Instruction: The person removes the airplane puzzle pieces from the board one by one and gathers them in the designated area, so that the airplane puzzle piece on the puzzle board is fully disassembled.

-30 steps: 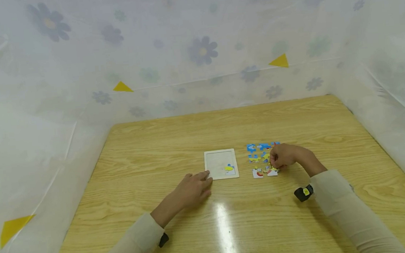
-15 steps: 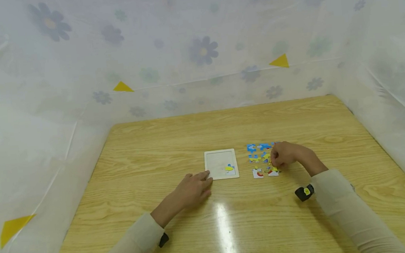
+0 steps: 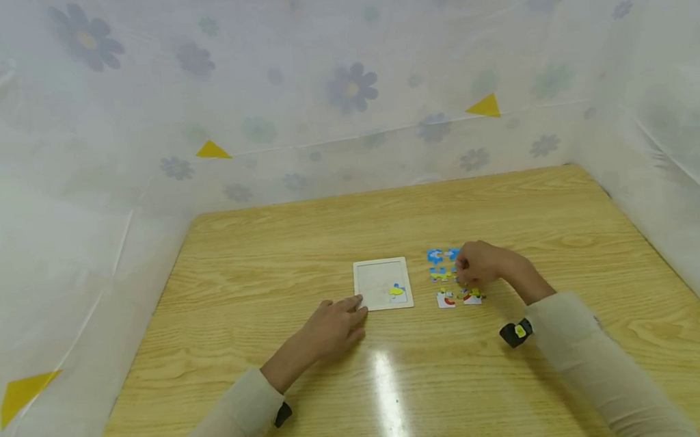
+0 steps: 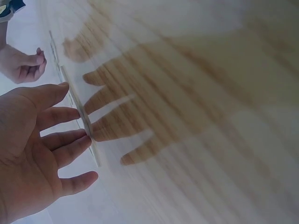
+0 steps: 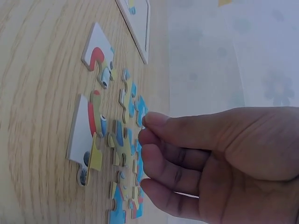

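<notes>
A white puzzle tray (image 3: 379, 278) lies on the table, with one yellow, blue and white jigsaw piece (image 3: 398, 293) in its near right corner. My left hand (image 3: 334, 326) rests at the tray's near left corner; in the left wrist view its spread fingers (image 4: 74, 151) touch the tray edge. To the right, several loose jigsaw pieces (image 3: 445, 299) lie in rows. My right hand (image 3: 482, 263) hovers over them, hiding the far right ones. In the right wrist view, its thumb (image 5: 159, 120) and loosely curled fingers come close together beside the blue pieces (image 5: 141, 107), with nothing visible between them.
The wood-grain table (image 3: 266, 252) is bounded by white flower-patterned sheeting (image 3: 311, 112) at the back and sides. Two pieces with red and white print (image 5: 96, 46) lie nearest the person. Dark camera mounts (image 3: 516, 333) are worn at both wrists.
My right hand has shifted left and slightly farther back, over the middle of the loose pieces. A near right piece shows more yellow as the hand uncovers it. The left hand stays put.
</notes>
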{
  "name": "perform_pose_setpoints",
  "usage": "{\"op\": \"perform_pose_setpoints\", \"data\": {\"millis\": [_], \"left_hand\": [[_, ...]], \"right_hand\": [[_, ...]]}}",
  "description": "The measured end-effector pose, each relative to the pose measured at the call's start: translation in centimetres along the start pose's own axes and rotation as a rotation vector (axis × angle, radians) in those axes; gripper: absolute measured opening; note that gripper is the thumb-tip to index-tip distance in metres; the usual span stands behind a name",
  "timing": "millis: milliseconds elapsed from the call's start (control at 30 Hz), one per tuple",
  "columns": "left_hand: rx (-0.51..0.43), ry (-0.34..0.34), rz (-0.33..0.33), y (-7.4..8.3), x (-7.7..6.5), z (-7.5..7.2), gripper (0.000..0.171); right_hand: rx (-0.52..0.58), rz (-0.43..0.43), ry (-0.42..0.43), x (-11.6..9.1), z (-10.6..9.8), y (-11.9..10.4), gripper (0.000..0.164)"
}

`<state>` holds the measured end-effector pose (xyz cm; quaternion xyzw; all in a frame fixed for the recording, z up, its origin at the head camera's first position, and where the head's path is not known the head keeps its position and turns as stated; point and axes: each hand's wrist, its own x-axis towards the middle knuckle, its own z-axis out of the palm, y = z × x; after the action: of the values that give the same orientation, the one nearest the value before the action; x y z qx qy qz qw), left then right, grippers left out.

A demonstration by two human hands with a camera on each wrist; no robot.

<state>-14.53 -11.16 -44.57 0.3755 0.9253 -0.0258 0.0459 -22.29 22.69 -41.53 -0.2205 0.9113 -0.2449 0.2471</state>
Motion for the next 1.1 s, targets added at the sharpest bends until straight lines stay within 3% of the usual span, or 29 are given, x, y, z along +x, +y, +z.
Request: {"op": "perform_pose_setpoints", "data": {"millis": [233, 567, 800, 1100], "left_hand": [[-0.003, -0.001, -0.004, -0.1, 0.0, 0.2, 0.043], [0.014, 0.012, 0.002, 0.0, 0.1, 0.2, 0.044], [0.007, 0.002, -0.008, 0.1, 0.0, 0.0, 0.044], [-0.008, 0.0, -0.012, 0.1, -0.1, -0.1, 0.044]], "right_hand": [[-0.002, 0.014, 0.044, 1.0, 0.5, -1.0, 0.009], [0.003, -0.046, 0.162, 2.3, 1.7, -2.4, 0.004], [-0.008, -0.027, 0.148, 3.3, 2.1, -3.3, 0.007], [-0.037, -0.072, 0.162, 4.2, 3.0, -4.0, 0.013]]}}
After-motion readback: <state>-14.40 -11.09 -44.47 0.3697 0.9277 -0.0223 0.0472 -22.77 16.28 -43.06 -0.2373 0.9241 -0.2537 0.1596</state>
